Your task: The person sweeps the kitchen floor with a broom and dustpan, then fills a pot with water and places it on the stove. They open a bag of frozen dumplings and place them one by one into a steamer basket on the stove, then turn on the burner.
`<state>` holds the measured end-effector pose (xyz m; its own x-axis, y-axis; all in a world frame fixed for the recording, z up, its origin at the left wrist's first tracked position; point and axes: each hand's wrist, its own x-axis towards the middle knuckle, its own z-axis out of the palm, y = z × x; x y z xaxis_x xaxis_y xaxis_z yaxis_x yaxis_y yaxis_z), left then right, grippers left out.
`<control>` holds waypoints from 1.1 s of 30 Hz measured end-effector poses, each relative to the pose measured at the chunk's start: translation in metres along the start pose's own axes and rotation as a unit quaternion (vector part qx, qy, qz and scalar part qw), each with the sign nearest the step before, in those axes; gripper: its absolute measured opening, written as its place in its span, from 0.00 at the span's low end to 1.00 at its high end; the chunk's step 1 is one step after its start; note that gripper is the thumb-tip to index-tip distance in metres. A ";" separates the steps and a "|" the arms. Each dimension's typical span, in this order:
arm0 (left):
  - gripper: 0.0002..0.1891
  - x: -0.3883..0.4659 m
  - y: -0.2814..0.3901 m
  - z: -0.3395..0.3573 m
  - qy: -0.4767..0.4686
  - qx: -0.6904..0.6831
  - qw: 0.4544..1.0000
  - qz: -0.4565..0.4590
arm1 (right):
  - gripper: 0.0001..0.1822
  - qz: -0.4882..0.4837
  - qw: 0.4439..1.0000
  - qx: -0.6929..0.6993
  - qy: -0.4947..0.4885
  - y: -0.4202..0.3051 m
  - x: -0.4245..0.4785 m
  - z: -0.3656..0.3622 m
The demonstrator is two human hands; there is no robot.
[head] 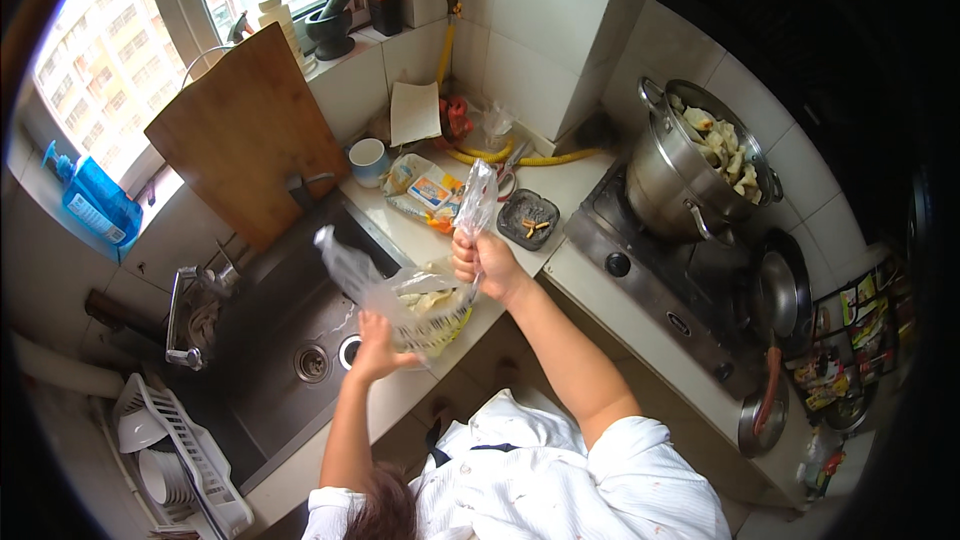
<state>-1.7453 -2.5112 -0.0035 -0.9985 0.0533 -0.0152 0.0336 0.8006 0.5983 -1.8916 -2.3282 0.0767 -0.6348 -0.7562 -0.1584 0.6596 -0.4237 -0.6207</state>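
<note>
My right hand [486,264] is closed in a fist around the gathered end of a clear plastic bag [427,315] above the counter corner. The bag bears dark printing and hangs between my hands, with pale pieces of food [435,301] showing inside. My left hand [379,349] is at the bag's left side over the sink's front edge, its thumb spread; whether it grips the film is blurred. A loose end of the bag sticks up to the left, over the sink. Something yellow-green shows under the bag.
The steel sink [270,397] lies left, with a cutting board [247,135] leaning behind it. An ashtray [528,219], scissors [510,171], a cup [368,162] and a food package [424,187] stand on the counter. A steamer pot [675,180] full of food sits on the gas stove [645,285].
</note>
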 end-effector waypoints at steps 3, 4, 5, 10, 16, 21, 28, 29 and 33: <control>0.27 0.027 0.034 0.015 0.160 0.008 0.981 0.111 | 0.12 0.003 0.998 0.053 -0.022 0.016 0.008 0.010; 0.23 0.033 0.023 0.025 0.161 -0.108 0.979 0.061 | 0.12 0.005 0.997 0.074 -0.034 0.020 0.011 0.013; 0.19 0.037 0.005 0.043 0.163 -0.221 0.962 0.011 | 0.11 0.002 0.996 0.084 -0.035 0.021 0.013 0.023; 0.09 0.048 0.030 0.019 0.302 -0.641 0.700 -0.086 | 0.14 -0.155 0.987 -0.032 0.021 0.014 0.023 0.000; 0.12 0.055 0.013 0.043 0.299 -0.747 0.519 -0.288 | 0.48 -0.158 0.816 -0.555 -0.035 0.046 -0.003 -0.061; 0.14 0.052 0.046 0.022 0.179 -0.784 0.532 -0.267 | 0.30 -0.184 0.793 -0.580 0.018 0.068 -0.020 -0.049; 0.19 0.032 0.031 0.036 -0.035 -0.896 0.436 -0.080 | 0.18 -0.172 0.972 -0.098 0.130 0.066 0.000 -0.003; 0.21 0.031 0.027 0.031 -0.082 -0.902 0.423 -0.032 | 0.17 -0.147 0.980 -0.002 0.133 0.064 0.004 0.000; 0.31 0.010 0.064 0.018 0.010 -0.784 0.614 -0.096 | 0.15 -0.139 0.985 0.075 0.075 0.073 0.011 -0.001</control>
<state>-1.7527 -2.4487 0.0204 -0.9784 0.0275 -0.2048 -0.1521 -0.7670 0.6233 -1.8507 -2.3667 0.0287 -0.8437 -0.5239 -0.1171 0.4974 -0.6808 -0.5377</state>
